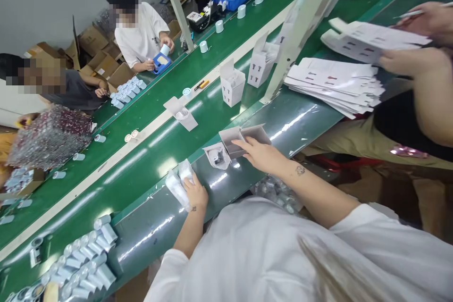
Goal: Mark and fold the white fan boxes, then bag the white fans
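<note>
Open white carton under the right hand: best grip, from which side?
Probably pinch the carton across its folded body from the near side, where the right hand already rests. Its thin flaps stand open and would likely bend under load, so leave them free.

View: head camera, worn by the person at the conveyor belt (pixel 152 226)
Position: above the belt's near edge, over the white shirt (pixel 269 250)
Facing: forward and down, across the belt
Near: left hand (pixel 194 196) and right hand (pixel 260 155), just beyond the shirt
Far: co-worker (pixel 141 37), beyond the belt
</note>
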`<state>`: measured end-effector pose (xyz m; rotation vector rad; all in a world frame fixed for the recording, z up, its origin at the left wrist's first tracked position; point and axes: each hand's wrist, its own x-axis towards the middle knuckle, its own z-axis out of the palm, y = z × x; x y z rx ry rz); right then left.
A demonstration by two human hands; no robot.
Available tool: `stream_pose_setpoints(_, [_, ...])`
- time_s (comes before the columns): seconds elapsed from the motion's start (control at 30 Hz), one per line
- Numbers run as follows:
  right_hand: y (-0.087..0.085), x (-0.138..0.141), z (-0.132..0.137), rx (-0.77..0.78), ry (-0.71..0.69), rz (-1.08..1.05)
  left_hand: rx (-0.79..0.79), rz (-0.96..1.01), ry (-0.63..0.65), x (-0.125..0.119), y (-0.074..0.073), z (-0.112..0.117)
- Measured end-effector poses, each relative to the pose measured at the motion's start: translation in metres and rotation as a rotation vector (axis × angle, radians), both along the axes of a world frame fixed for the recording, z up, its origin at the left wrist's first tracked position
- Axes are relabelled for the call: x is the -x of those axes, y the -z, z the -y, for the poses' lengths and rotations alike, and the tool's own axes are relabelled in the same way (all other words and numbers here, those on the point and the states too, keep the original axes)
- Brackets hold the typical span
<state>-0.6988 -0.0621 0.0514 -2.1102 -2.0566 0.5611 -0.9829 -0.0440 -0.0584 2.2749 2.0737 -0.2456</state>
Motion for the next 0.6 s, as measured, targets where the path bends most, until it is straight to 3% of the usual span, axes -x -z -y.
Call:
stream_pose_setpoints(0.1, [-0.005,-0.005,0.003,0.000,-0.023,0.034,-0.051,0.185,-0.035,0.004,0.004,0.007])
stream_pose_setpoints(0.17, [-0.002,-0.010,0.001,-0.013,-0.028,0.076,-0.073,0.381,-0.102,0.013,-0.011,0.007])
stream_pose_setpoints(0.23, [0.006,-0.015,-0.003,-0.046,-0.026,0.098,-0.084,0.595,-0.210,0.026,-0.045,0.009])
stream_pose_setpoints(0.3, [0.014,-0.021,-0.007,-0.107,-0.048,0.100,-0.091,0.774,-0.247,0.036,-0.094,0.011])
stream_pose_setpoints(0.37, [0.022,-0.028,-0.012,-0.172,-0.097,0.100,-0.086,0.908,-0.006,0.032,-0.148,0.010])
stream_pose_setpoints(0.47, [0.028,-0.035,-0.019,-0.227,-0.156,0.123,-0.031,0.755,0.576,-0.013,-0.208,-0.004])
stream_pose_setpoints(0.53, [0.029,-0.038,-0.022,-0.234,-0.185,0.154,-0.043,0.487,0.833,-0.061,-0.226,-0.022])
stream_pose_setpoints(0.6, [0.028,-0.041,-0.025,-0.233,-0.218,0.175,0.003,0.155,0.937,-0.111,-0.233,-0.041])
